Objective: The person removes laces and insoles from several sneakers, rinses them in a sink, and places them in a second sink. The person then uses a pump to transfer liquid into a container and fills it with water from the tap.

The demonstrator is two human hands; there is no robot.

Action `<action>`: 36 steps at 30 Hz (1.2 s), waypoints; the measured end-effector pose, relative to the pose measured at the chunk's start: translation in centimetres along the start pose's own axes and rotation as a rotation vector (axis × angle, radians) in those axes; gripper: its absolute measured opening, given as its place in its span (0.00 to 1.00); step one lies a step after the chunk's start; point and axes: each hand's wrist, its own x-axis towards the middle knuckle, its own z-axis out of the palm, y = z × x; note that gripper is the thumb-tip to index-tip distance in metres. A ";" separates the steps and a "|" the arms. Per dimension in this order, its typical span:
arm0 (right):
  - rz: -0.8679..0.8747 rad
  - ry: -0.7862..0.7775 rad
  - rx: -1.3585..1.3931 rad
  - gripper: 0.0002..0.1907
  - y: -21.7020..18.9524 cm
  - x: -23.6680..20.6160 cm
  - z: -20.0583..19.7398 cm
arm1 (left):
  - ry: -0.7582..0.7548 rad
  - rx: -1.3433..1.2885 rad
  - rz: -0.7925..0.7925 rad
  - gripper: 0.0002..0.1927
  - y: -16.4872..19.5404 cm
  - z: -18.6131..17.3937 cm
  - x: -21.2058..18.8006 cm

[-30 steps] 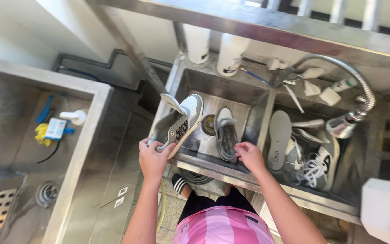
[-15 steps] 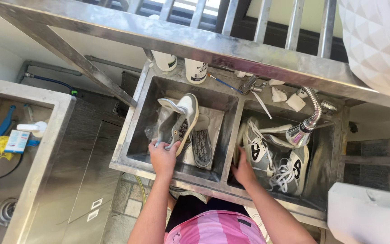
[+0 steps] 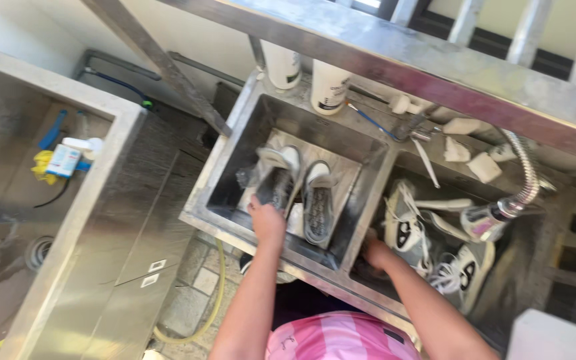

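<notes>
Lowered grey sneaker [image 3: 276, 179] into sink [image 3: 231, 153] | left hand [image 3: 266, 220] grips it | right hand [image 3: 375, 253] grip unclear

Left hand [image 3: 266, 220] has lowered grey sneaker [image 3: 276, 179] into left basin; right hand [image 3: 375, 253] moved from 2nd sneaker [image 3: 317, 200] to divider.
</notes>
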 end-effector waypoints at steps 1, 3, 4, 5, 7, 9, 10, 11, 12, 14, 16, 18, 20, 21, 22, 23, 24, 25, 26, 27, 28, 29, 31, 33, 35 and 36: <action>0.063 -0.038 0.078 0.36 0.6 -0.4 0.2 | 0.016 0.096 0.036 0.09 0.3 -0.1 0.1; 0.152 -0.081 0.218 0.32 1.7 -0.9 0.3 | -0.106 0.218 0.010 0.11 1.4 -0.3 0.3; 0.157 -0.080 0.277 0.30 2.1 -0.9 0.4 | -0.186 0.276 -0.006 0.12 2.1 -0.3 0.1; 0.164 -0.087 0.358 0.27 2.5 -0.8 0.4 | -0.261 0.228 -0.024 0.19 2.8 -0.4 0.1; 0.081 0.061 0.307 0.35 2.9 -0.5 0.5 | -0.406 0.128 -0.049 0.36 4.5 -0.4 0.1; -0.189 0.188 0.203 0.43 3.2 -0.1 0.4 | -0.495 0.137 -0.043 0.38 5.7 -0.3 0.2; -0.407 0.237 0.123 0.47 3.5 -0.1 0.3 | -0.545 0.146 -0.035 0.39 6.1 -0.1 0.2; -0.619 0.283 0.037 0.53 4.0 -0.2 0.0 | -0.584 0.151 -0.048 0.36 6.4 0.2 0.2; -0.492 0.234 0.052 0.44 4.6 -0.5 -0.4 | -0.626 0.156 -0.054 0.34 6.4 0.6 0.2; -0.235 0.147 0.092 0.30 6.4 -1.3 -1.8 | -0.607 0.164 -0.044 0.24 6.8 1.7 0.6; -0.151 0.162 0.218 0.38 8.9 -2.7 -3.6 | -0.507 0.142 -0.024 0.17 6.8 2.6 0.8; -0.088 0.166 0.245 0.43 10.9 -3.7 -5.1 | -0.453 0.109 0.021 0.17 7.3 2.6 1.1; -0.050 0.136 0.161 0.45 12.4 -4.4 -5.6 | -0.427 0.081 0.041 0.18 7.5 2.1 1.3; -0.074 0.242 0.169 0.43 12.9 -4.7 -5.5 | -0.390 0.057 0.086 0.18 7.7 1.7 1.6; -0.092 0.342 0.180 0.41 13.1 -4.9 -5.2 | -0.357 0.038 0.129 0.19 7.9 0.7 1.6; -0.105 0.437 0.190 0.39 13.2 -5.2 -4.7 | -0.330 0.021 0.168 0.20 7.8 -0.7 0.9; -0.089 0.452 0.213 0.34 13.0 -6.0 -4.0 | -0.323 0.004 0.206 0.20 7.8 -2.4 0.0; -0.084 0.475 0.232 0.30 12.8 -6.4 -3.4 | -0.304 -0.020 0.245 0.20 8.2 -4.2 -0.7; -0.084 0.506 0.253 0.26 12.6 -6.7 -3.1 | -0.277 -0.048 0.290 0.20 8.8 -6.2 -1.2; -0.161 0.493 0.393 0.30 12.3 -7.3 -2.7 | -0.307 -0.039 0.332 0.21 9.3 -8.2 -2.1; -0.226 0.511 0.486 0.34 12.1 -8.2 -2.1 | -0.347 -0.023 0.376 0.22 9.6 -10.3 -3.2; -0.306 0.552 0.551 0.37 11.6 -9.3 -1.2 | -0.392 -0.003 0.425 0.22 9.9 -12.2 -4.4; -0.478 0.716 0.508 0.44 10.5 -12.3 1.1 | -0.432 0.001 0.562 0.23 10.6 -15.5 -6.5; -0.607 0.876 0.397 0.52 9.4 -15.3 3.8 | -0.536 -0.010 0.653 0.22 10.9 -17.8 -9.0; -0.658 1.036 0.251 0.57 8.8 -17.7 5.6 | -0.665 -0.032 0.736 0.20 11.7 -18.5 -10.7; -0.656 1.046 0.355 0.56 8.9 -18.7 6.3 | -0.726 -0.049 0.775 0.20 12.2 -18.2 -11.4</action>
